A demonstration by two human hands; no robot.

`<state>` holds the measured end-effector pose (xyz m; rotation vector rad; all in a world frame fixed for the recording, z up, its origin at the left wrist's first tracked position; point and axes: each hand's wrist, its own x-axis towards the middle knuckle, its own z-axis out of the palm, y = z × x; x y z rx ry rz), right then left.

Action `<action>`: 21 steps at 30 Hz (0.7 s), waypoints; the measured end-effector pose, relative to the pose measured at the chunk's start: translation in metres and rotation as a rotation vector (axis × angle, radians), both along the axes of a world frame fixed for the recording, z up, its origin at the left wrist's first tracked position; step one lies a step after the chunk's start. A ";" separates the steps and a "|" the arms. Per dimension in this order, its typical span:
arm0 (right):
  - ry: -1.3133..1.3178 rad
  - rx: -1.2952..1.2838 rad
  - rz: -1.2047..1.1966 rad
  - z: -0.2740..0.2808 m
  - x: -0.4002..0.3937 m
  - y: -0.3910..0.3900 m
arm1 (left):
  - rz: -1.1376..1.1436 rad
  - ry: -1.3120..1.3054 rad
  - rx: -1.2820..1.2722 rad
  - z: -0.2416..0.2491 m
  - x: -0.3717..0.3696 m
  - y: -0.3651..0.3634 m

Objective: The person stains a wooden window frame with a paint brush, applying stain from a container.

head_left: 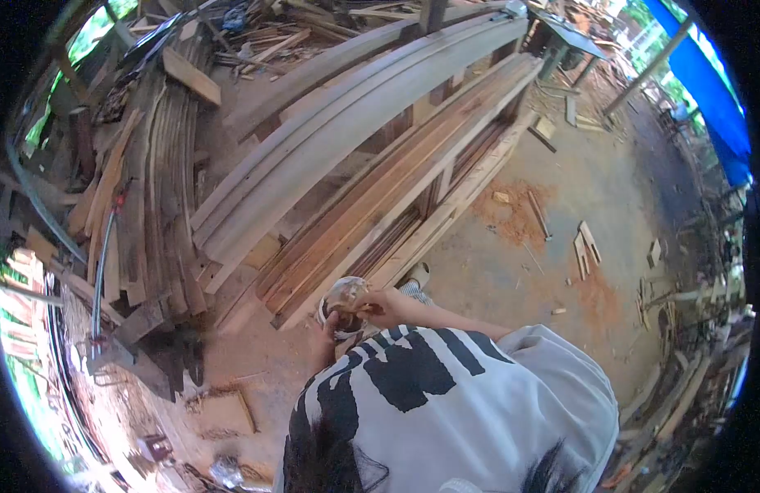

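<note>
Close to my body I hold a round, clear or whitish container with something brown inside. My left hand is closed around its near left side, with the thumb at the rim. My right hand reaches in from the right, its fingers bent together at the container's opening. Whether those fingers pinch anything small cannot be made out. Just beyond the container lie the near ends of long reddish-brown boards.
Long pale planed planks run away from me on supports. At left stands a stack of rough boards beside a clamp-like metal bar. Offcuts and sawdust lie on the floor at right. A blue tarp hangs upper right.
</note>
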<state>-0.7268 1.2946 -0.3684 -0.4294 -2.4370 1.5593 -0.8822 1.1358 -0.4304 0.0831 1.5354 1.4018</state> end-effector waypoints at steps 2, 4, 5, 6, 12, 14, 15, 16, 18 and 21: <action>-0.013 -0.064 -0.032 0.004 0.005 -0.006 | -0.003 -0.006 -0.003 -0.014 0.003 0.000; -0.016 0.012 -0.088 0.003 0.011 -0.011 | 0.000 -0.008 -0.008 -0.026 0.005 -0.001; -0.022 0.088 -0.128 0.002 0.013 -0.013 | -0.054 0.002 -0.009 -0.028 0.005 0.000; -0.018 0.088 -0.144 -0.002 0.017 -0.015 | -0.108 0.011 -0.009 -0.030 0.005 0.002; -0.253 0.059 -0.175 -0.006 0.038 -0.022 | -0.346 0.421 -0.293 -0.010 0.013 0.004; -0.209 -0.049 -0.176 -0.009 0.043 -0.023 | -0.460 0.509 -0.417 0.031 0.020 0.016; -0.209 -0.055 -0.162 -0.009 0.045 -0.022 | -0.508 0.551 -0.489 0.036 0.020 0.018; -0.232 0.003 -0.168 -0.006 0.046 -0.019 | -0.559 0.591 -0.560 0.041 0.021 0.020; -0.249 0.049 -0.148 -0.001 0.045 -0.017 | -0.539 0.625 -0.507 0.018 0.021 0.014; -0.237 -0.137 -0.196 0.009 0.036 -0.010 | -0.292 0.518 -0.385 -0.037 0.016 -0.013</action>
